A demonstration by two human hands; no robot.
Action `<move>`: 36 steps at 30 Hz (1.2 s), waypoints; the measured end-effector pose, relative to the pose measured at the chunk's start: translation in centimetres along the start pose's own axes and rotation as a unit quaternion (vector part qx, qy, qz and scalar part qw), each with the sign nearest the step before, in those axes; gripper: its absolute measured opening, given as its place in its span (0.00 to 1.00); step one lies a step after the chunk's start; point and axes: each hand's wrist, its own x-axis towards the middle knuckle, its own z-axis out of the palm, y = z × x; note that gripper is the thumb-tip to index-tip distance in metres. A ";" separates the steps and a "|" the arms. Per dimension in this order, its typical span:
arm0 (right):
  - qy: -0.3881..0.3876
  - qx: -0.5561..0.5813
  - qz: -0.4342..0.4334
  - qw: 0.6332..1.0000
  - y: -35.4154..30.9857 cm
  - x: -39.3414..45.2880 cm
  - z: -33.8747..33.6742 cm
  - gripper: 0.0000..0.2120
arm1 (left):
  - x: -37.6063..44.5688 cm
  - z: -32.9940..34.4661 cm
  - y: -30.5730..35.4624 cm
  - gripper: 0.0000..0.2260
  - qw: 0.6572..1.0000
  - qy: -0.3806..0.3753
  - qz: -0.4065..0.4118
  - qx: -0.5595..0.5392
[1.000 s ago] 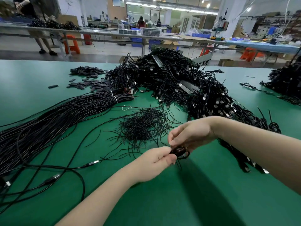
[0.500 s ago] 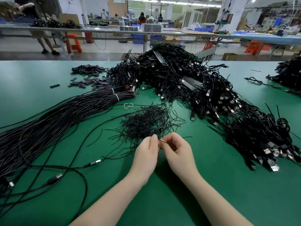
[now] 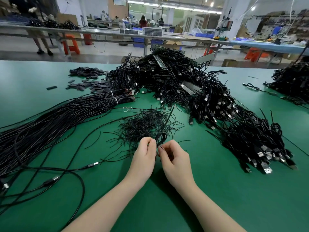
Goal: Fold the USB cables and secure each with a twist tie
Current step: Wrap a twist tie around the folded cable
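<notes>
Orange stools (image 3: 72,44) under long benches (image 3: 103,31) behind green table (image 3: 234,198).

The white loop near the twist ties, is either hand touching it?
No, the white loop lies on the table beyond the twist tie pile, apart from both hands.

We note that the folded cable (image 3: 161,137) shows only as loops above the fingers; the rest lies hidden between the left hand (image 3: 145,152) and right hand (image 3: 173,158), so we cannot tell how the twist tie (image 3: 160,147) sits on it. The loose cable bundle (image 3: 50,121) runs off the left edge. Far benches (image 3: 100,30) are too blurred to itemise.
</notes>
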 end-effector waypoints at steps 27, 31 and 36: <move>-0.101 0.222 0.239 0.940 -1.5 0.9 -2.5 0.07 | -0.3 -0.5 0.3 0.09 0.994 -0.083 -0.011 -0.064; -0.100 0.233 0.254 0.933 -1.4 0.9 -2.6 0.09 | 0.0 -0.8 0.6 0.10 0.995 -0.096 0.002 -0.027; -0.086 0.196 0.243 0.946 -1.1 1.1 -3.1 0.10 | 0.5 -1.5 0.7 0.08 0.979 -0.076 0.138 0.130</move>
